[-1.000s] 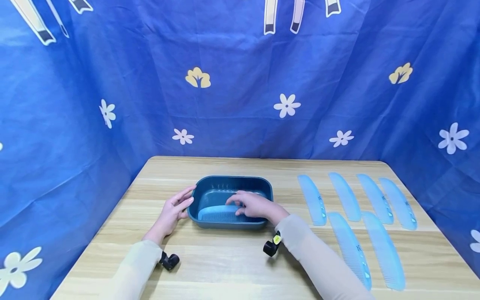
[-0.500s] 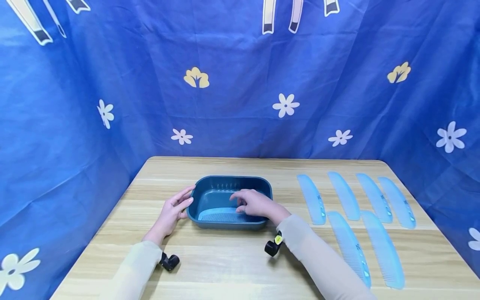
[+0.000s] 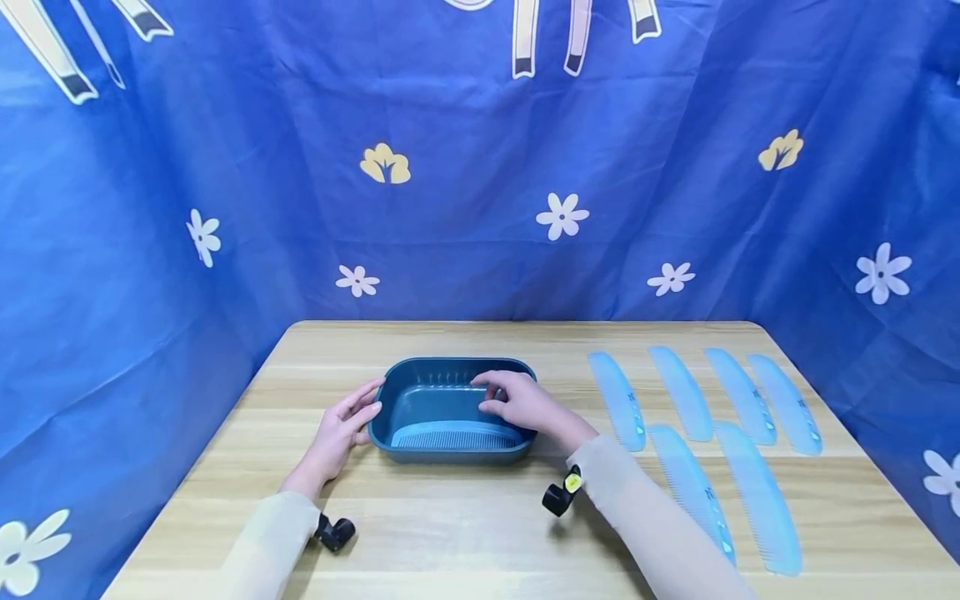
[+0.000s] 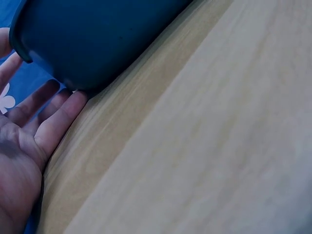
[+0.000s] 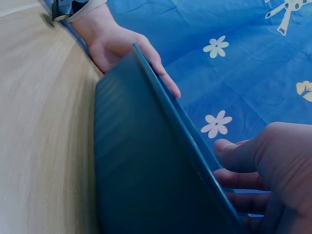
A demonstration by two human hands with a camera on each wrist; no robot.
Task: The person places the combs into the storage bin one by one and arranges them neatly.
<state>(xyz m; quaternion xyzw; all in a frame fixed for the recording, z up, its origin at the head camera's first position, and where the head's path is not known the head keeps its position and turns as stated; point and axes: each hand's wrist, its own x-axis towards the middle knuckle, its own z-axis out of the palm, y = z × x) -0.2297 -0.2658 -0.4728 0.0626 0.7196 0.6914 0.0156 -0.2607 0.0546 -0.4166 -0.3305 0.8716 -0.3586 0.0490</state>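
A dark teal oblong bin (image 3: 427, 457) stands on the wooden table in the head view. Inside it, along its near wall, lies a light-blue comb (image 3: 453, 435), teeth toward me. My left hand (image 3: 337, 433) rests against the bin's left end, fingers fairly straight; the left wrist view shows the fingertips at its lower corner. Over the bin's right end hovers my right hand (image 3: 521, 404), fingers loosely bent and holding nothing. From the right wrist view, the right thumb and fingers are near the bin's rim (image 5: 187, 141), with the left hand at the far end.
Several light-blue combs lie on the right side of the table, in a back row with this comb (image 3: 617, 400) and a nearer pair with this comb (image 3: 759, 500). A blue patterned curtain (image 3: 465, 208) hangs around the table (image 3: 450, 533) at the back and sides.
My right hand has let go of the comb in the bin and risen up and to the right. The comb now rests against the near wall. My left hand keeps its place.
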